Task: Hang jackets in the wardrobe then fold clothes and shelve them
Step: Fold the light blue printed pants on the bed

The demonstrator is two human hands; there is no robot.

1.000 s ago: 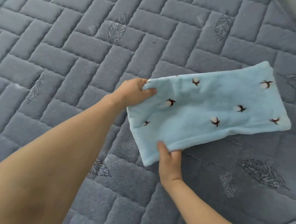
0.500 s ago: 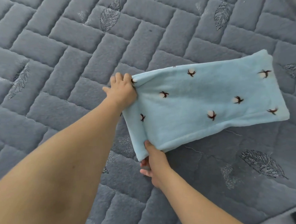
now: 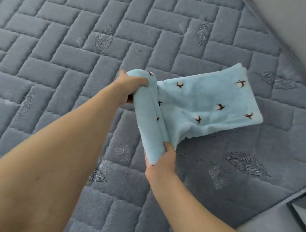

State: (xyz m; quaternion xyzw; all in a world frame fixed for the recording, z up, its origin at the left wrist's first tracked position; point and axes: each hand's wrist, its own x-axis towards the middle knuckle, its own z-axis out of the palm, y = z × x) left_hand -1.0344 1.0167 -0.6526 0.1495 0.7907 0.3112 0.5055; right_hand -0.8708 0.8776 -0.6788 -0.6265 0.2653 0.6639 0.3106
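Folding light-blue fleece garment on quilted grey bed cover.
Left hand and right hand each gripped a corner of the lifted near end, far end lying flat; best carried over squarely, edges aligned, then smoothed.

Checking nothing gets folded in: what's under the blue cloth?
Only the grey quilted mat shows around the blue cloth. The part beneath its flat half is covered; both hands lift the near end.
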